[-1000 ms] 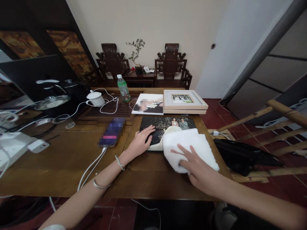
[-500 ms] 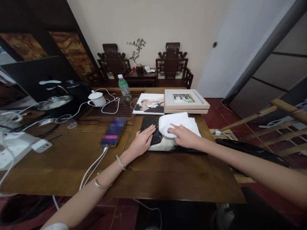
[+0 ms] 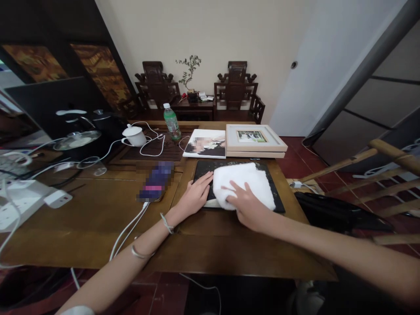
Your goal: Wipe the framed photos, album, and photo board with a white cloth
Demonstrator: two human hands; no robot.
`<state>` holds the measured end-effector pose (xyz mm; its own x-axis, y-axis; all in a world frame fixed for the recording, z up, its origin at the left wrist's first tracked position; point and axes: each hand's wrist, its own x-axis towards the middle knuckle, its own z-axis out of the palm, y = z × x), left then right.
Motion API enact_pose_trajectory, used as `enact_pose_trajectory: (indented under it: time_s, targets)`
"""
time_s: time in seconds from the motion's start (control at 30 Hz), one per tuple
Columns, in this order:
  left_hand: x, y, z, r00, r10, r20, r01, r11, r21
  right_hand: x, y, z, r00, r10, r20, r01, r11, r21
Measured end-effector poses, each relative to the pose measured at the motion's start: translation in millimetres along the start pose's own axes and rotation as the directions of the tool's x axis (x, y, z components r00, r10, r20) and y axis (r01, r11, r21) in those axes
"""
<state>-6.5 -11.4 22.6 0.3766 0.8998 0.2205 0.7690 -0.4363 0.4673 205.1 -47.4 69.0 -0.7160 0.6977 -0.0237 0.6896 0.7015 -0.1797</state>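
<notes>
A dark photo panel (image 3: 278, 201) lies flat near the table's right end, mostly covered by a folded white towel (image 3: 259, 179). My right hand (image 3: 244, 203) grips the towel from above, fingers pressed into it near its front left part. Laid flat with its fingers stretched out, my left hand (image 3: 198, 192) rests on the panel's left edge, fingertips close to the towel. Most of the panel's picture is hidden under the cloth; a pale strip shows at its lower left.
Behind the panel are a photo print (image 3: 205, 143) and stacked light wooden frames (image 3: 256, 140). A phone (image 3: 155, 181) on a white cable lies to the left. Farther back stand a green bottle (image 3: 172, 122), a lidded white cup (image 3: 134, 135) and a power strip (image 3: 22, 205).
My right hand has moved the towel toward me and slightly left, from the panel's far part over its middle and near part. My left hand stays in place.
</notes>
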Motion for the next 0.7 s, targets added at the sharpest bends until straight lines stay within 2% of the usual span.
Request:
enact_pose_trajectory:
  time_s: [0.17,0.3,0.43,0.6,0.7]
  targets:
    - [0,4,-1.9,0.999,-0.028,0.024,0.027,0.999,0.036,-40,-34,-11,0.992,-0.027,0.124,0.014,0.994,0.106]
    - [0,3,-0.9,0.999,-0.039,0.027,0.037,0.998,0.041,-42,-31,-19,0.986,0.000,0.168,-0.020,0.993,0.116]
    - [0,1,1.1,1.000,-0.019,0.015,0.018,0.999,0.037,-17,-3,-20,0.993,0.039,0.112,-0.045,0.998,0.051]
    - [0,-2,3.1,1.000,-0.011,0.001,0.011,0.999,0.045,35,39,-18,0.998,0.062,0.031,-0.061,0.997,-0.047]
    - [0,-3,3.2,1.000,-0.003,-0.001,0.003,0.999,0.040,60,53,-15,0.998,0.055,-0.015,-0.056,0.994,-0.099]
